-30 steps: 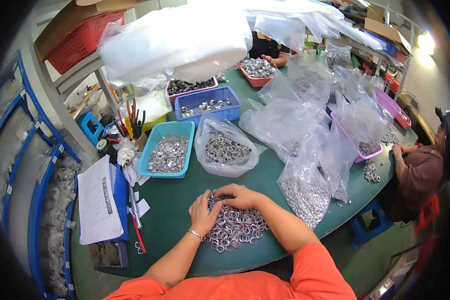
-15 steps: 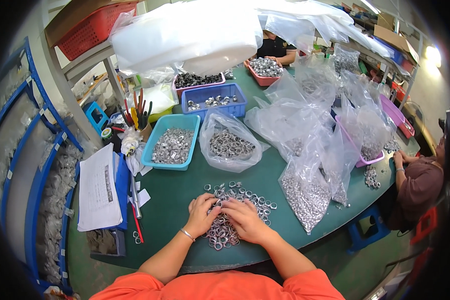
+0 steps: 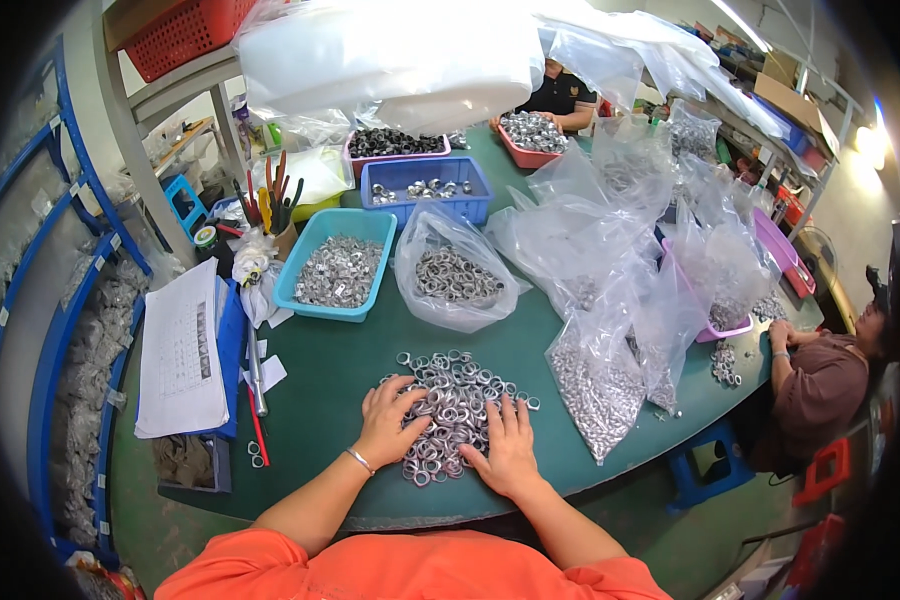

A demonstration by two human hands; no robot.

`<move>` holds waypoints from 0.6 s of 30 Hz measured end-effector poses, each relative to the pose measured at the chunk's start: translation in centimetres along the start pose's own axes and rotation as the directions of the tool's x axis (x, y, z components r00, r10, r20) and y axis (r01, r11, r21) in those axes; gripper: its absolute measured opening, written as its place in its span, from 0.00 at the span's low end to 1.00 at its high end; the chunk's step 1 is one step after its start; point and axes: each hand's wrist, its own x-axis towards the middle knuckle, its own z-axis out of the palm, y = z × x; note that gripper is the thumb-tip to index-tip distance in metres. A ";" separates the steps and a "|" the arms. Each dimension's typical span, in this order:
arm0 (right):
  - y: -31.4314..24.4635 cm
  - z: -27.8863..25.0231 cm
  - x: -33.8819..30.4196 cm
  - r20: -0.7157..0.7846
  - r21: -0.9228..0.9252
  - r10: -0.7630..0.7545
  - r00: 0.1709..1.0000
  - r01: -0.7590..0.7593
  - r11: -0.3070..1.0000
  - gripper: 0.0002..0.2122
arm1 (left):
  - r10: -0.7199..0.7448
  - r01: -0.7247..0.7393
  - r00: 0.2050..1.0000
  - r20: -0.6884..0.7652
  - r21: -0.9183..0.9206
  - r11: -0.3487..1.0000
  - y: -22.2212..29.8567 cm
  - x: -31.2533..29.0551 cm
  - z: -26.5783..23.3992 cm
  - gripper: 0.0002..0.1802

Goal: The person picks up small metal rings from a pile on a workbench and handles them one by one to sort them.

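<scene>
On the green table in front of me lies a loose heap of silver metal rings. My left hand rests on the heap's left edge, fingers spread and touching some rings. At the right edge, my right hand lies with its fingers apart against the rings. Neither hand grips anything that I can see. Just beyond the heap, an open clear plastic bag holds more grey rings. A teal basket of small metal pieces stands to its left.
Clear bags of silver parts cover the right side. A blue basket stands behind, and papers on a blue holder at left beside a red pen. A co-worker sits at right, another person at the far side.
My hands have moved apart, from close together over the middle of the heap to its two sides, uncovering the rings between them. The view has shifted slightly.
</scene>
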 end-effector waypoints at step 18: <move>0.3 0.1 0.1 0.014 -0.046 -0.005 1.000 0.006 0.999 0.40 | 0.058 -0.071 0.994 0.091 0.152 0.986 2.5 -2.7 -0.2 0.38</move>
